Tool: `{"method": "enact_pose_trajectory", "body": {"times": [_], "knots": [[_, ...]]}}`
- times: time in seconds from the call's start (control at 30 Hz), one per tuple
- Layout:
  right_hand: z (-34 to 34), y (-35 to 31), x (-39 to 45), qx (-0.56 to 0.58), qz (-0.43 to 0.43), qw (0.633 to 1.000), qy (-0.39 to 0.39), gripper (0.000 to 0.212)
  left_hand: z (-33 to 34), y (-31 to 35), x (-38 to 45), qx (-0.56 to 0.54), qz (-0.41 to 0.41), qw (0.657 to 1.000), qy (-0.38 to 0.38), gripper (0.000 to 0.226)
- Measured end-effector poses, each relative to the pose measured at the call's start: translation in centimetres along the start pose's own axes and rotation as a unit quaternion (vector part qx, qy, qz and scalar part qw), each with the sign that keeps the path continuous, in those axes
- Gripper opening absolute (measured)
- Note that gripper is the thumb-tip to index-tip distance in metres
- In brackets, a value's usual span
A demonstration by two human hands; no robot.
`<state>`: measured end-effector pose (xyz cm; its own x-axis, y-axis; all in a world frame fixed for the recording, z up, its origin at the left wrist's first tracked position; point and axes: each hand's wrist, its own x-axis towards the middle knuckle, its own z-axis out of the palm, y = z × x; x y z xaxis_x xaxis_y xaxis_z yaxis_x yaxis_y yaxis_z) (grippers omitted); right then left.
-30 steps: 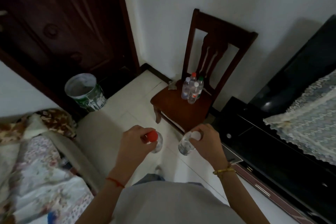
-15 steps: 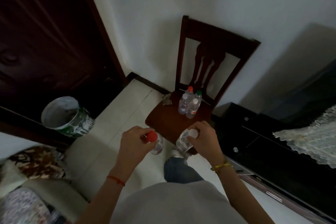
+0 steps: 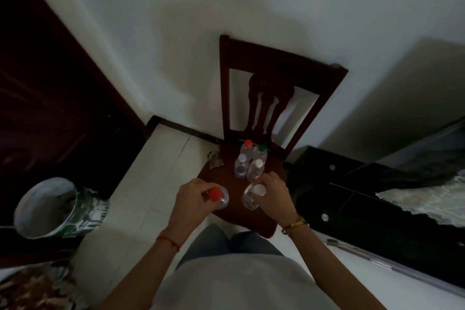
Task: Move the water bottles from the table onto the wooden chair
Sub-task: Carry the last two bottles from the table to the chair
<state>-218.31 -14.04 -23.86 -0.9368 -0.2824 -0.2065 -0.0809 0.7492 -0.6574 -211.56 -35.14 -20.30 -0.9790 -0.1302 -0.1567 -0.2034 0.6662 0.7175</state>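
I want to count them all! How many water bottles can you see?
6. Four stand together at the back of the chair seat. One's in each hand.

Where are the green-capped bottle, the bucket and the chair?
Green-capped bottle (image 3: 262, 148): head view, on its cap.
Bucket (image 3: 93, 211): head view, on its outer wall.
Chair (image 3: 281, 58): head view, on the top rail of its back.
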Motion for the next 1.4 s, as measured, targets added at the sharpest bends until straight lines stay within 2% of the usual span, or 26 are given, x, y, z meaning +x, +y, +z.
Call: {"method": "enact_pose_trajectory", "body": {"times": [0.2,0.4,0.77,0.97,1.2,1.4], "knots": [[1.8,0.3,4.1,0.025,0.071,0.997,0.023,0.019,1.2,-1.9,7.0,0.015,0.025,0.996,-0.087,0.035],[4.1,0.7,7.3,0.047,0.140,0.989,0.022,0.023,3.4,-4.0,12.2,0.039,0.035,0.987,-0.155,0.032],[8.0,4.2,11.7,0.074,0.281,0.956,0.037,0.035,8.3,-8.0,17.7,0.066,0.053,0.969,-0.233,0.026],[9.7,6.2,13.3,0.074,0.295,0.952,0.032,0.043,10.7,-9.6,19.6,0.082,0.057,0.965,-0.244,0.023],[12.2,8.1,14.2,0.087,0.325,0.941,0.027,0.038,13.0,-10.3,20.8,0.076,0.068,0.965,-0.242,0.009],[13.2,9.4,14.3,0.087,0.338,0.936,0.038,0.031,14.6,-10.8,20.8,0.051,0.060,0.967,-0.241,0.007]]}}
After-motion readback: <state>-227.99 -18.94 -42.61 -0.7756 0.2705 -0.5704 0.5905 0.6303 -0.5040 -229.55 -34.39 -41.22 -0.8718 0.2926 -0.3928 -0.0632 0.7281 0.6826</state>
